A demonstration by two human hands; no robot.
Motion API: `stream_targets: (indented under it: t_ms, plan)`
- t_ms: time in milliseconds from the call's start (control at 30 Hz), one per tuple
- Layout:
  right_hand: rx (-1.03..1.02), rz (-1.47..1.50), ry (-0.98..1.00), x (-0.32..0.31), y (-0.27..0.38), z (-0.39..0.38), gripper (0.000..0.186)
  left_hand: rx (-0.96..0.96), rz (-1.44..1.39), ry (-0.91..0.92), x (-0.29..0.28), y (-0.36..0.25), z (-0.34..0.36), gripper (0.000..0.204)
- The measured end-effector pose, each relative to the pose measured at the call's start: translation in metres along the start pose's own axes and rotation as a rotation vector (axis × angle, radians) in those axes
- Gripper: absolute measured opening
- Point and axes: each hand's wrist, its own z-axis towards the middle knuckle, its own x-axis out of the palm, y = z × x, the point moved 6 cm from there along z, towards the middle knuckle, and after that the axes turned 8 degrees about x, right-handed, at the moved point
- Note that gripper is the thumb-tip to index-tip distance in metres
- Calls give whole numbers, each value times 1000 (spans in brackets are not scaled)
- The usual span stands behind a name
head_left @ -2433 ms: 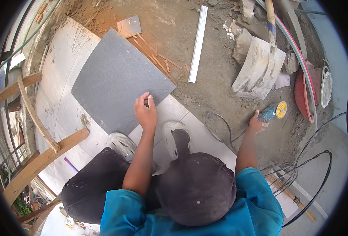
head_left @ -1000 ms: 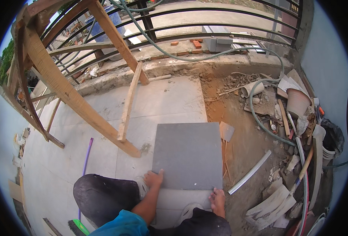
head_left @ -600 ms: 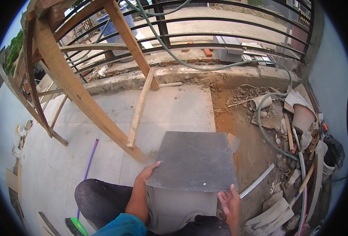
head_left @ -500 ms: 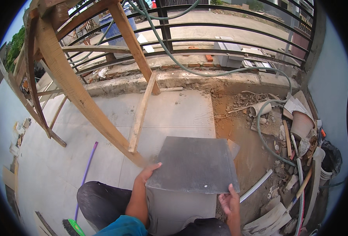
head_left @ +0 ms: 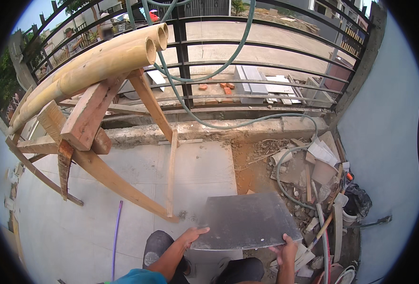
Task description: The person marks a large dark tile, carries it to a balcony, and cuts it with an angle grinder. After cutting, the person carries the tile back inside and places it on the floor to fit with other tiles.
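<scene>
A dark grey square tile (head_left: 247,221) is held out in front of me, tilted, with a small pale spot near its near edge. My left hand (head_left: 193,236) grips its left edge, thumb on top. At the near right corner, my right hand (head_left: 286,249) has its thumb over the tile and its fingers curled beneath. Pale floor tiles (head_left: 138,241) lie below and to the left. Past the tile's far right side there is bare brown soil (head_left: 251,177). The underside of the held tile is hidden.
A wooden trestle (head_left: 119,182) bearing bamboo poles (head_left: 91,66) stands at the left. A purple stick (head_left: 117,239) lies on the floor. A green hose (head_left: 247,124) loops over the fence (head_left: 183,61) to the rubble (head_left: 285,165) at right. A white wall (head_left: 384,132) bounds the right side.
My view has tilted upward, so the bamboo poles on the trestle now show. The tile sits lower and further right in the picture, still between both hands.
</scene>
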Motion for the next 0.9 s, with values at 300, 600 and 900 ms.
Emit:
stream_targets:
  t_ms: [300,600,900]
  plan:
    - [146,-196,-384,-17,70,-163,25,-253,-176,107,47,-61,-154,47]
    - [220,-319,-276,12,78,-251,26,-321,-129,23,44,-181,-366,30]
    - [363,-53,-33,55,72,-260,37,-209,-236,-79,-18,-67,-359,43]
